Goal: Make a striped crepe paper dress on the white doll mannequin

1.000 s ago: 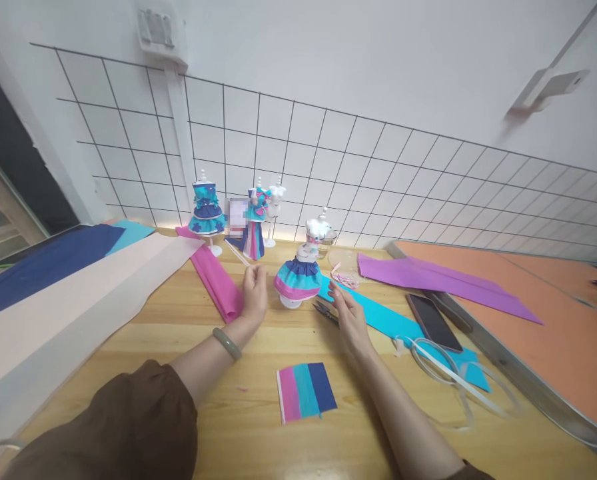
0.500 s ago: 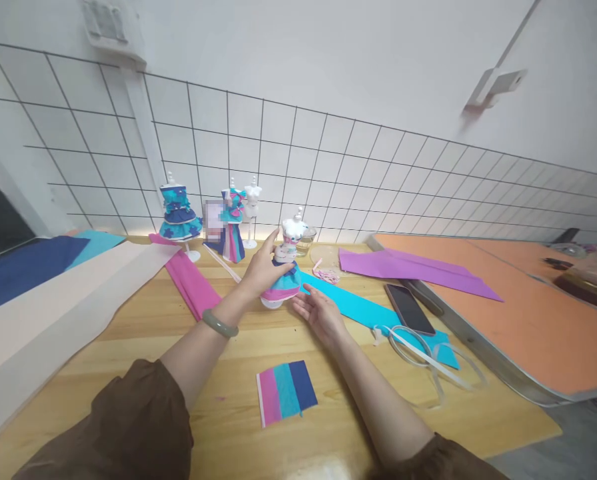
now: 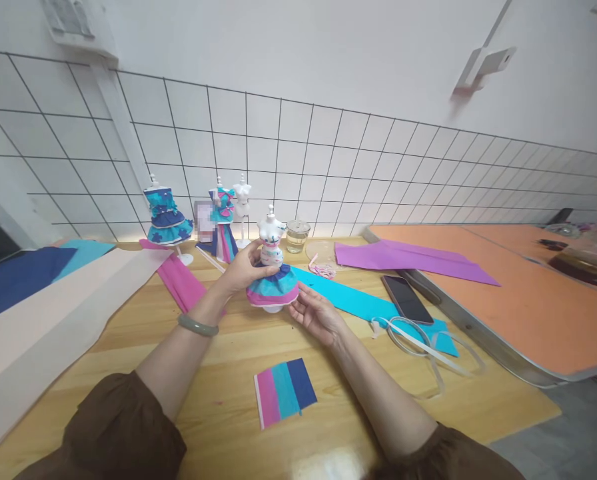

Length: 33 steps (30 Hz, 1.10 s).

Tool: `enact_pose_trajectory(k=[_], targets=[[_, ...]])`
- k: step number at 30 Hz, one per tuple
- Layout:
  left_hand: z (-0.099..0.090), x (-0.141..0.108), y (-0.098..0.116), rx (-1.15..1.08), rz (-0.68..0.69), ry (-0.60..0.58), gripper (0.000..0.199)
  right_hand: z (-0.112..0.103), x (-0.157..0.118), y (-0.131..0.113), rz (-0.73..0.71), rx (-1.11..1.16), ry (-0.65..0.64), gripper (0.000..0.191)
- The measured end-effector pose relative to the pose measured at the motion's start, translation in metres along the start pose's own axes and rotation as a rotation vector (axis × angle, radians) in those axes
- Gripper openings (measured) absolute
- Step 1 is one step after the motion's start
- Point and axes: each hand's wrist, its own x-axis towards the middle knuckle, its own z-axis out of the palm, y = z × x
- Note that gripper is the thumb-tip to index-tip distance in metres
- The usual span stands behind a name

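A small white dress form [image 3: 271, 230] wears a short skirt [image 3: 273, 285] in navy, teal and pink, and stands upright on its round base. My left hand [image 3: 246, 267], a green bangle at its wrist, grips the form at the waist. Palm up, my right hand [image 3: 318, 313] has its fingers at the skirt's lower right edge, loosely spread. Nearer to me lies a flat striped piece of fabric [image 3: 285, 393] in pink, teal and navy.
Dressed forms [image 3: 168, 217] and a bare form [image 3: 242, 195] stand behind, left. Around are pink cloth [image 3: 181, 277], a turquoise strip [image 3: 348, 298], a phone [image 3: 407, 300], clear tape [image 3: 408, 337], a glass [image 3: 297, 237], purple cloth [image 3: 408, 260] and an orange board [image 3: 543, 313].
The dress form has gone from tilted to upright in my left hand. My right hand's fingers have come up to the skirt's edge. The view has shifted slightly.
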Motion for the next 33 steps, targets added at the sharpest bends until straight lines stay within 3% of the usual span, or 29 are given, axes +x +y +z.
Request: enact_pose_trajectory(k=[8, 16, 23, 33], targets=[[-0.002, 0.003, -0.004, 0.031, 0.028, 0.040, 0.062, -0.006, 0.004, 0.003, -0.008, 0.007, 0.007, 0.035], [0.003, 0.003, -0.006, 0.018, 0.044, 0.069, 0.068, 0.000, -0.002, 0.003, 0.012, -0.024, -0.039, 0.026], [0.009, 0.004, -0.012, 0.111, 0.080, 0.206, 0.070, -0.004, 0.000, 0.004, -0.002, -0.039, -0.035, 0.035], [0.020, 0.002, -0.011, 0.199, 0.088, 0.281, 0.072, -0.001, -0.002, 0.008, -0.004, -0.099, -0.091, 0.043]])
